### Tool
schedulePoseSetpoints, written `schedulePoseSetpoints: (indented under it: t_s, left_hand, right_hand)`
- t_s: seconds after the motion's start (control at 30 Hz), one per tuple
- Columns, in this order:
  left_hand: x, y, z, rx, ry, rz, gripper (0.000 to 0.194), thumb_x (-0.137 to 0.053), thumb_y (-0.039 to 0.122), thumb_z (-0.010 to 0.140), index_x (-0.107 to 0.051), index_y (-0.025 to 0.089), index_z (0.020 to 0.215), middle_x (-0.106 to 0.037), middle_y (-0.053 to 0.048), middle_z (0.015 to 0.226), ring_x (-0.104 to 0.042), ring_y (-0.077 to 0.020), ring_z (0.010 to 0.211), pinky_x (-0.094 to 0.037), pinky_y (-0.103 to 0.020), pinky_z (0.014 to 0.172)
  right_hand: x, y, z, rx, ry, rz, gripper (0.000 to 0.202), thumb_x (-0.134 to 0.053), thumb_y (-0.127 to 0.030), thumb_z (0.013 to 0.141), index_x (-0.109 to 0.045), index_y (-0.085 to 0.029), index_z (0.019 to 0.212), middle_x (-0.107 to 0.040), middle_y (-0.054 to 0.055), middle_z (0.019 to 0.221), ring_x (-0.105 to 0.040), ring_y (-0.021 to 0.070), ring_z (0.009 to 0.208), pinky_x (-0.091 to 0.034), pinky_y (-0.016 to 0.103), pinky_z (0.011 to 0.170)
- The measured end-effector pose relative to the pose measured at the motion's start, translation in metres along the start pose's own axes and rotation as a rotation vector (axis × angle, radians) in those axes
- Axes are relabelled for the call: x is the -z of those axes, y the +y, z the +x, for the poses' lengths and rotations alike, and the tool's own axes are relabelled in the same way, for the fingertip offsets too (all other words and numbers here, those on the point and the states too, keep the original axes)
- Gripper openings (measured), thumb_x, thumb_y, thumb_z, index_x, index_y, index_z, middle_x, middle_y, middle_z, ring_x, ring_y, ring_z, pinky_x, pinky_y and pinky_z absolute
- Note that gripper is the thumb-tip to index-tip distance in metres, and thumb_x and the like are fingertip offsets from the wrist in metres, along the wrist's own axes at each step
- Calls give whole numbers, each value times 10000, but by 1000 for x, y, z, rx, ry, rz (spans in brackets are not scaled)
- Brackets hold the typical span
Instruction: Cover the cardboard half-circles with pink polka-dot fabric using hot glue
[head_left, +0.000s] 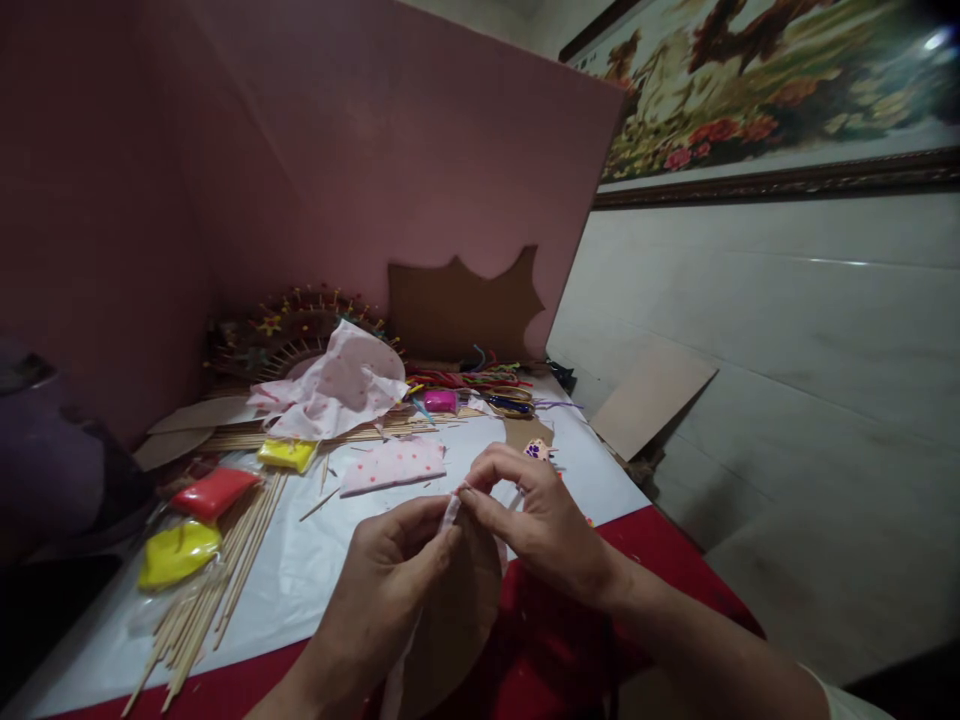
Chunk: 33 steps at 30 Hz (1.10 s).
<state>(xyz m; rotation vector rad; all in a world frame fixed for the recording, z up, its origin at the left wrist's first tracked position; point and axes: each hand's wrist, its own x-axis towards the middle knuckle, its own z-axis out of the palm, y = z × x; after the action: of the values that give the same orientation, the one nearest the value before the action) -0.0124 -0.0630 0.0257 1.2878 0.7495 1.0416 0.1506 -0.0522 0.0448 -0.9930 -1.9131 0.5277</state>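
An oval piece of brown cardboard (457, 625) with a pale cloth strip (450, 515) along its edge is held near the front of the table. My left hand (382, 580) pinches its left edge between thumb and fingers. At the top of the piece, my right hand (529, 510) has thumb and forefinger pressed together on the pale cloth. Just beyond my hands lies a pink dotted cloth rectangle (395, 467) on the white sheet. The lower part of the cardboard reaches the bottom of the view.
Thin wooden sticks (251, 560), red (216, 492) and yellow (178, 555) packets lie at left. Behind are crumpled dotted cloth (341, 385), scissors (511, 403) and a jagged cardboard piece (461, 310). A tiled wall (787, 370) stands at right.
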Motion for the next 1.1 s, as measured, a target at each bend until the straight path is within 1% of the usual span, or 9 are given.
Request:
schedulePoseSetpoints:
  t_s: [0.1,0.2,0.37,0.53,0.63,0.73,0.93,1.0,1.1]
  left_hand:
    - [-1,2,-1,-4,-7,-14,253,-674,264,756,-726,211,998,-759,-45,914,-678,-197,819,-511,-266,750]
    - [-2,2,-2,4,-24,-21,247,-653,265,776,-724,197,1002,-756,-57,923,-675,-201,821,-511,-275,753]
    - [-3,2,-2,-4,-33,2,240,-619,277,804,-723,190,1001,-752,-63,937,-669,-205,830,-507,-276,744]
    - [-3,2,-3,-14,-37,-6,251,-642,244,783,-717,190,1016,-748,-58,958,-662,-211,860,-506,-265,731]
    - [-2,2,-1,-11,-13,-21,248,-666,221,761,-722,198,1001,-750,-43,952,-666,-192,844,-502,-249,750]
    - [0,2,-1,-2,17,-29,241,-684,210,743,-728,202,980,-755,-31,928,-670,-180,815,-503,-242,751]
    - [3,4,0,29,-16,-42,239,-690,215,737,-729,202,973,-757,-35,912,-675,-189,801,-509,-256,727]
    - [4,4,1,31,-11,-38,240,-700,214,726,-732,196,963,-757,-40,908,-675,-192,800,-509,-259,730]
    - [4,3,1,30,18,-38,244,-700,223,730,-729,201,972,-759,-41,898,-676,-186,794,-505,-247,716]
  right_hand:
    - [0,-2,-3,225,83,-215,74,-567,-105,788,-626,-143,765,-572,40,772,-520,167,773,-385,314,709]
    - [2,-4,-5,371,95,-405,104,-563,-113,773,-652,-151,810,-585,52,790,-499,186,772,-357,342,706]
    - [5,-9,-8,472,19,-573,145,-512,-126,796,-656,-135,814,-595,77,792,-486,207,773,-374,362,694]
    - [0,-14,-14,583,-17,-756,229,-468,-127,813,-663,-68,918,-625,126,823,-505,258,844,-403,411,719]
    - [-5,-14,-20,673,-12,-890,255,-440,-96,846,-667,-34,944,-654,161,912,-526,287,896,-393,439,764]
    - [-9,-12,-25,738,-5,-976,303,-385,-74,876,-675,-43,963,-663,158,1013,-525,296,973,-360,456,844]
    - [-5,-10,-24,705,-27,-912,265,-417,-97,883,-656,-83,998,-668,119,1013,-536,262,956,-378,430,826]
    - [0,-13,-23,651,-34,-775,246,-444,-126,862,-649,-113,997,-663,104,971,-533,251,935,-386,423,811]
    - [12,-17,-21,439,49,-438,222,-446,-149,835,-642,-175,936,-618,71,902,-529,222,892,-403,395,787]
